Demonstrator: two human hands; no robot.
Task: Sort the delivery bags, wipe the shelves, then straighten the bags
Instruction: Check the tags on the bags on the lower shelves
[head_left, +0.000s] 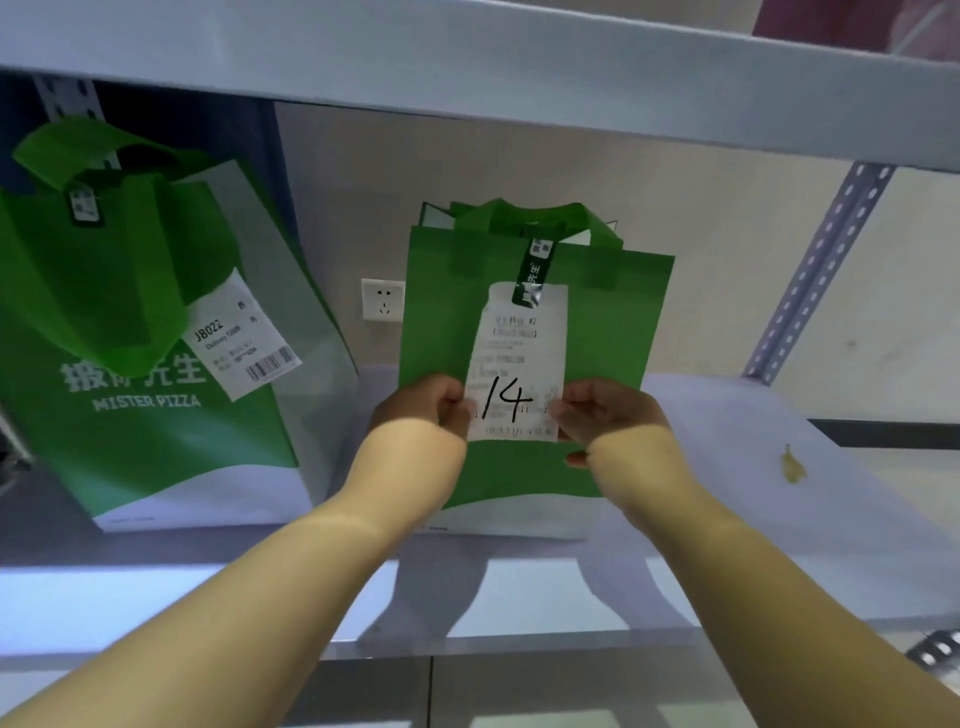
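Observation:
A small green delivery bag (613, 322) stands upright in the middle of the white shelf (727, 519). A white receipt (514, 364) with a handwritten "14" hangs down its front. My left hand (421, 405) pinches the receipt's lower left edge and my right hand (608, 410) pinches its lower right edge. A larger green "MISTER PIZZA" bag (130, 415) leans at the left of the shelf, with a white label (239, 332) marked "J8022" hanging from its handle.
A yellowish stain (792, 465) marks the shelf to the right of the small bag. Another shelf board (467, 62) runs close overhead. A perforated metal upright (815, 270) stands at the right, and a wall socket (383, 300) sits between the bags.

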